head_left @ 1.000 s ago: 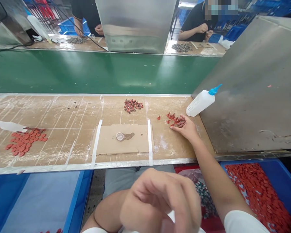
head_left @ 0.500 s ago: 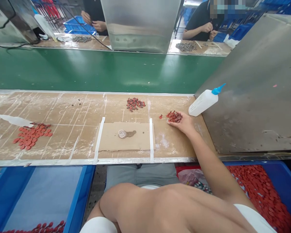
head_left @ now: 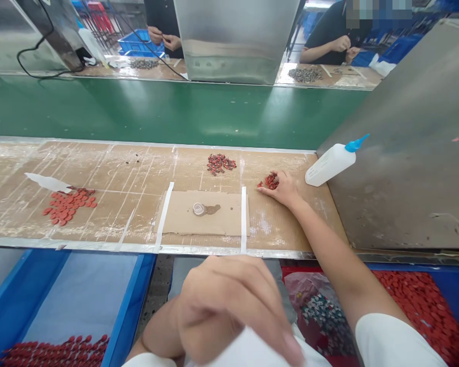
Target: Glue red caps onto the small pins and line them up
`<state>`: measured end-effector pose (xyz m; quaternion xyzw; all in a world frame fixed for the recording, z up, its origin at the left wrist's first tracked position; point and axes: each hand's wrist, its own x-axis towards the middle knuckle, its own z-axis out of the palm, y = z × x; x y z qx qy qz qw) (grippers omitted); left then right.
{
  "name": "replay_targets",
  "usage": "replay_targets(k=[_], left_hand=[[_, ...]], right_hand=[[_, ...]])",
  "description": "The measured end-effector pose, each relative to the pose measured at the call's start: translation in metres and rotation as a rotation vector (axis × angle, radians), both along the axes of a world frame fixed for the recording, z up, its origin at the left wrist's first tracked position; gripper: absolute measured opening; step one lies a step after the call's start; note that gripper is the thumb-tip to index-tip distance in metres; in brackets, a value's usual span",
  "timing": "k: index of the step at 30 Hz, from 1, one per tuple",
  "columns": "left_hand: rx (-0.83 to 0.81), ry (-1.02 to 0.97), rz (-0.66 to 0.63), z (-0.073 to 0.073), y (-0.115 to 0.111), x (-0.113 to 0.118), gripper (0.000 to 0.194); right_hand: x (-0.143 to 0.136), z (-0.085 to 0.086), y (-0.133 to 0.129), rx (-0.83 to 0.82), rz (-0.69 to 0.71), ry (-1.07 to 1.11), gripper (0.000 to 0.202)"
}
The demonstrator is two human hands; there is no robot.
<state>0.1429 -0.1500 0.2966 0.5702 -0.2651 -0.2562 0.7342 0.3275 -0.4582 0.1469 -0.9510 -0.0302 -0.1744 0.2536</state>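
At the right of the work surface, my right hand (head_left: 285, 188) curves round a small heap of red pieces (head_left: 271, 180), its thumb and fingers apart and resting on the cardboard. My left hand (head_left: 233, 300) is large and close to the camera, above my lap, with its fingers bent; whether it holds anything is hidden. A small round clear cap (head_left: 199, 209) sits beside a brown wet stain on a taped cardboard piece (head_left: 183, 224). Behind it lies a pile of small red and dark parts (head_left: 220, 163).
Red discs (head_left: 67, 206) and a white pointed item (head_left: 48, 182) lie at left. A white bottle (head_left: 331, 164) leans near the metal panel (head_left: 405, 153). Below are blue bins (head_left: 126, 300) with red parts. Two people work across the green strip (head_left: 156, 112).
My left hand has risen into clearer view near the camera. My right hand has drawn closer round the heap. The view has shifted, moving the table items rightward.
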Motion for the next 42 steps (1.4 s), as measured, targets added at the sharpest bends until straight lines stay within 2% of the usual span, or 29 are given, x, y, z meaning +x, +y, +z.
replay_targets(k=[3,5,6,8,10,12,13,14,18,25,31,36,42], left_hand=[[-0.105,0.083,-0.029,-0.049,0.003,0.008,0.028],[0.038,0.249,-0.056,-0.092,0.016,-0.002,0.025],[0.151,0.318,0.002,-0.115,0.026,-0.009,0.025],[0.339,0.4,0.204,-0.16,0.051,-0.027,0.025],[0.444,0.489,0.446,-0.199,0.076,-0.043,0.025],[0.476,0.6,0.704,-0.227,0.096,-0.055,0.029],[0.457,0.639,0.874,-0.238,0.105,-0.06,0.031],[0.452,0.659,0.949,-0.246,0.112,-0.063,0.034],[0.417,0.686,1.169,-0.262,0.129,-0.068,0.038],[0.376,0.684,1.352,-0.277,0.134,-0.074,0.037],[0.411,0.623,1.373,-0.282,0.126,-0.074,0.033],[0.418,0.608,1.387,-0.283,0.126,-0.07,0.033],[0.403,0.623,1.386,-0.287,0.125,-0.067,0.032]], right_hand=[[0.004,-0.001,0.006,-0.022,0.045,-0.006,0.068],[0.005,-0.001,0.009,-0.039,0.047,-0.009,0.066],[0.005,-0.001,0.011,-0.048,0.045,-0.011,0.065],[0.004,0.0,0.014,-0.067,0.049,-0.022,0.061],[0.004,0.001,0.018,-0.087,0.051,-0.04,0.054],[0.004,0.001,0.022,-0.116,0.038,-0.056,0.047],[0.005,0.001,0.024,-0.134,0.025,-0.064,0.044],[0.006,0.001,0.026,-0.153,0.011,-0.071,0.04],[0.012,0.001,0.028,-0.188,-0.017,-0.092,0.034],[0.016,0.001,0.021,-0.212,0.04,-0.1,0.032],[0.014,0.0,0.021,-0.109,0.049,-0.061,0.036],[0.019,0.002,0.016,0.021,-0.048,-0.048,0.035],[0.028,0.007,0.002,0.281,-0.175,-0.011,0.038]])
